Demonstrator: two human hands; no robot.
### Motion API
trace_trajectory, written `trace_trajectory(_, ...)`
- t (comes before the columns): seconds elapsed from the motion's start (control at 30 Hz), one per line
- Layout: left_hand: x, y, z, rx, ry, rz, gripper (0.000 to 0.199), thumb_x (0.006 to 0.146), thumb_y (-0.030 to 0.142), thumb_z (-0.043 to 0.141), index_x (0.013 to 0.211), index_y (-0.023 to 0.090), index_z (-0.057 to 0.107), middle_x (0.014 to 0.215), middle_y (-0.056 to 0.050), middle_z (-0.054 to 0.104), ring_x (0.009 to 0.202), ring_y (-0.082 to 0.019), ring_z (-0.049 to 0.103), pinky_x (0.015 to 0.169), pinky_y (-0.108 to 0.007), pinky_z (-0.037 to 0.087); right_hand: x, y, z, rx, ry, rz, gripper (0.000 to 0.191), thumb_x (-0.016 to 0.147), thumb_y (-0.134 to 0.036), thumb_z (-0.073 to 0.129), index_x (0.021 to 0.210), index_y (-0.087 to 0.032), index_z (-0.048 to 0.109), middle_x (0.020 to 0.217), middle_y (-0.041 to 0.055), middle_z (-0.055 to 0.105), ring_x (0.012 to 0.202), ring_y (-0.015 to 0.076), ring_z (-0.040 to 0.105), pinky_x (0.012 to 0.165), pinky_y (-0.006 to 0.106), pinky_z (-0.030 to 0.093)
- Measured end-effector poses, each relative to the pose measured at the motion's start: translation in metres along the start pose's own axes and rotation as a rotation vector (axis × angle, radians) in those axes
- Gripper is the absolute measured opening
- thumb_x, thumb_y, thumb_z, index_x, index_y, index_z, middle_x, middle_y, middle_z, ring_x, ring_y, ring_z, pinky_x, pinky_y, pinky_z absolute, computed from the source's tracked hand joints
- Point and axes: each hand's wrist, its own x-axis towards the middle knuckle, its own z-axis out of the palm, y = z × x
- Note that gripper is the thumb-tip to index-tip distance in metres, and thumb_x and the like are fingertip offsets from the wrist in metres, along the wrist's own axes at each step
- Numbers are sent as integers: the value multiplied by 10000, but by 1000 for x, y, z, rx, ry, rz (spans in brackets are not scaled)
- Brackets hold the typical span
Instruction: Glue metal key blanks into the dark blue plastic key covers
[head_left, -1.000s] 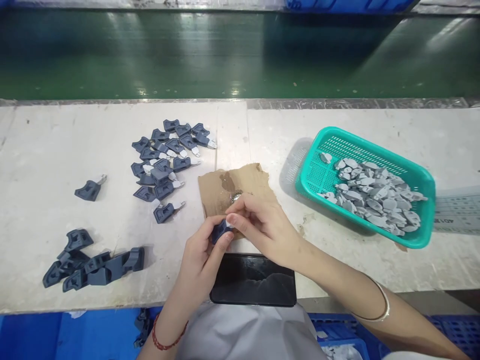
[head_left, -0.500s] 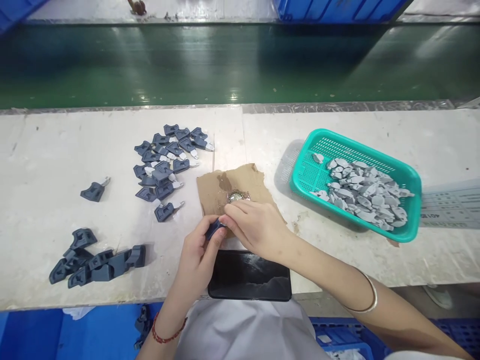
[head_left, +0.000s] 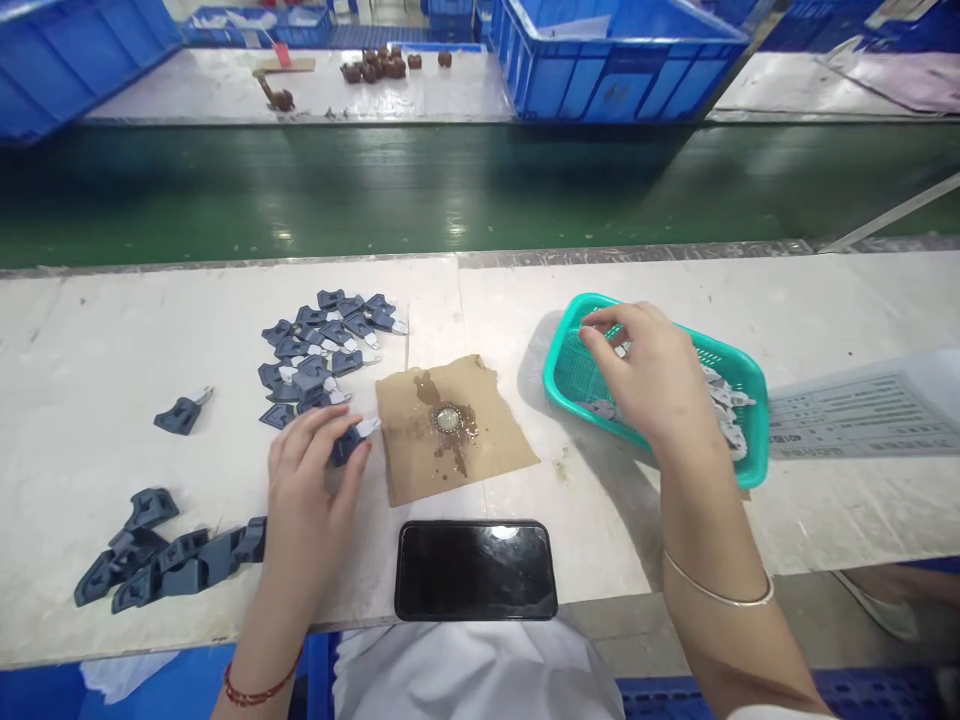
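My left hand [head_left: 311,480] has its thumb and fingers around a dark blue plastic part [head_left: 347,445] with a pale grey tip, at the near edge of a group of similar parts [head_left: 307,350]. Over the green basket [head_left: 559,385], my right hand [head_left: 652,375] is bent, thumb and forefinger apart with nothing visible gripped. Small light grey pieces [head_left: 724,400] lie in the basket, partly hidden by that hand. Between the hands, a piece of brown cardboard [head_left: 416,465] bears a small round dish [head_left: 448,419] of clear liquid, with wet stains around it.
A black phone [head_left: 474,570] lies at the table's near edge. More dark blue parts [head_left: 184,570] are heaped at left, and one part [head_left: 178,415] lies alone. Beyond runs a green conveyor belt [head_left: 420,190], with blue crates [head_left: 615,80] behind. A printed sheet [head_left: 862,415] lies right of the basket.
My hands were together over the cardboard and have parted. The left moved left with the dark blue part; the right moved over the basket. The view has tilted up.
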Motion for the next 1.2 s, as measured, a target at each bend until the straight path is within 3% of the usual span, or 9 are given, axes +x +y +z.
trace_trajectory(0.1,11,-20,-5,218,-45,13,367,1035,383,457,1234,184,693,1511,-181,546,1539,-432,324,1259,-617,269,11,21,2,-196,-126,205,323,944,-285,622,1197,-119,736,1165,182,749,981,338,712,825,429,518)
trace_trajectory(0.23,16,-29,-7,305,-88,9,445,1045,407,404,1351,179,633,1599,-190,456,1584,-464,231,1256,-660,269,14,22,11,-270,-228,219,322,927,-222,614,1214,-161,749,1186,162,771,1022,340,734,838,411,541)
trace_trajectory(0.37,14,-29,-25,345,-106,19,480,1031,450,455,1394,167,590,1608,-216,439,1582,-491,223,1231,-696,282,15,19,18,-275,-230,219,259,882,-153,599,1059,-147,787,1077,177,790,1013,359,740,843,426,547)
trace_trajectory(0.47,5,-35,-51,397,-77,2,501,1010,489,487,1379,167,595,1552,-229,500,1506,-502,375,1194,-715,321,15,23,18,-190,-217,211,212,825,-122,616,940,-167,789,972,151,796,949,350,746,838,434,556)
trace_trajectory(0.63,-30,-52,-84,516,-31,-113,534,960,597,541,1347,233,590,1363,-215,598,1312,-489,560,1081,-756,393,10,20,8,159,-85,190,67,829,-229,698,879,-199,731,864,94,775,842,295,740,810,456,581)
trace_trajectory(0.73,-54,-62,-85,477,-93,-21,449,986,581,502,1319,290,586,1343,-169,620,1283,-460,578,1076,-694,404,5,10,0,555,-58,121,172,818,-296,765,972,-225,738,902,65,778,866,254,746,827,438,611)
trace_trajectory(0.97,-65,-87,-87,467,-183,115,428,974,526,563,1336,303,607,1232,-129,743,1131,-420,660,918,-538,483,-8,-20,1,1174,-329,147,282,733,-422,908,774,-230,705,737,15,735,558,123,660,526,266,580)
trace_trajectory(1.1,-57,-68,-86,446,-83,43,352,966,548,579,1173,286,689,1017,-98,782,1047,-383,678,830,-472,502,-19,-42,8,1316,-495,205,403,727,-473,915,656,-200,627,648,6,703,428,63,551,417,198,485)
trace_trajectory(1.2,-55,-34,-74,284,89,-161,367,923,579,639,1108,273,725,1046,-76,761,1006,-320,686,760,-391,526,-27,-55,14,1327,-513,250,429,681,-484,939,652,-184,634,697,3,704,434,45,540,426,189,464)
